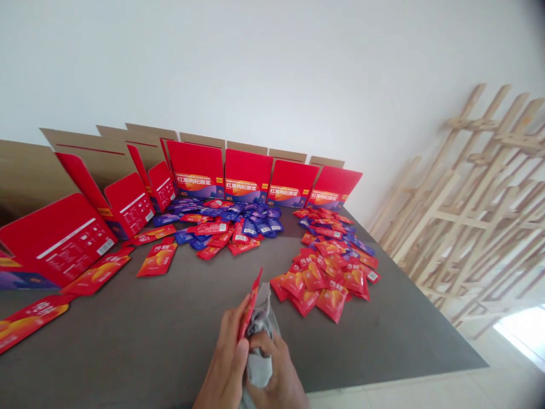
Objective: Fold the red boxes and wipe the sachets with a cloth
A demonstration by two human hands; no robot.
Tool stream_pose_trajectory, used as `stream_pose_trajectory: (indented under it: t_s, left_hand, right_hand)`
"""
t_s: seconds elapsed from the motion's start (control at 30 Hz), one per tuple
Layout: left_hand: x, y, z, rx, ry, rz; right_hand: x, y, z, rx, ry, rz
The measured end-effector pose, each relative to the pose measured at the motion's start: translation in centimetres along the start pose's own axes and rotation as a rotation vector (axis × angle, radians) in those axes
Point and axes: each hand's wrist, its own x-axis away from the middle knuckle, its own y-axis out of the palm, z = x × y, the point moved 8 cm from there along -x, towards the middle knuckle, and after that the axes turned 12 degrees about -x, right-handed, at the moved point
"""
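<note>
Near the table's front edge, my left hand [225, 355] grips a red sachet [251, 307] that stands on edge, its face turned mostly away. Bunched in my right hand [281, 372] is a grey cloth [259, 368], pressed close against the sachet's right side. The two hands are almost touching. A pile of red-orange sachets [315, 278] lies just beyond my right hand, with some purple ones among them. Further back, purple sachets [255, 218] and red ones are heaped before the boxes. One single red sachet [157, 259] rests apart on the left.
Open red cartons [198, 165] with raised cardboard flaps line the back and left of the dark grey table [170, 335]. More red sachets [34, 318] lie before the left cartons. Wooden easel-like frames [472, 210] lean at the right, past the table's edge. A white wall stands behind.
</note>
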Motion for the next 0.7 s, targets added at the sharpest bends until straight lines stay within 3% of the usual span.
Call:
stream_pose_trajectory:
  t_s: [0.1, 0.2, 0.27, 0.37, 0.5, 0.6, 0.7]
  left_hand:
    - [-0.1, -0.2, 1.3, -0.007, 0.035, -0.079]
    - [0.3, -0.1, 0.8, -0.027, 0.048, -0.170]
    - [1.1, 0.2, 0.0, -0.046, 0.054, -0.210]
    - [2.4, 0.5, -1.1, -0.041, 0.034, -0.170]
    - [2.5, 0.4, -3.3, 0.107, -0.203, -0.059]
    - [1.3, 0.2, -4.8, 0.202, -0.376, -0.014]
    - [0.0, -0.1, -5.2, 0.216, -0.387, 0.003]
  right_hand:
    - [0.3, -0.2, -0.1, -0.022, -0.009, 0.027]
    - [0.4, -1.0, 0.0, -0.086, -0.041, 0.137]
    - [0.6, -2.3, 0.1, -0.133, -0.073, 0.312]
    - [1.7, -4.4, 0.4, -0.130, -0.096, 0.615]
    - [4.1, -5.4, 0.7, -0.049, -0.139, 0.875]
    - [4.4, -4.8, 1.0, -0.061, -0.171, 0.817]
    - [2.3, -2.9, 0.8, -0.055, -0.145, 0.495]
